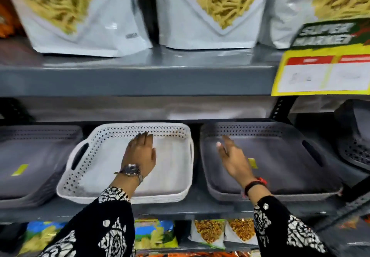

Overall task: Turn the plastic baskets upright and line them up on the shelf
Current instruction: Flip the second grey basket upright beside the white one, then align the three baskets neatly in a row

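The left hand [140,154] lies flat, fingers open, inside the white basket [80,184]; the right hand [232,156] (also open-fingered) hovers over the grey basket [290,168].

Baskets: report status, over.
Left hand open, flat in white basket. Right hand open over grey basket. Both upright, side by side. Nothing blocking.

Motion-blurred throughout. Price card [324,74] figures smeared past reading and cut by the right edge. Left grey basket [30,162] cropped at the left edge; dark basket [354,136] cropped at the right. Snack pouches [208,10] cut off on top.
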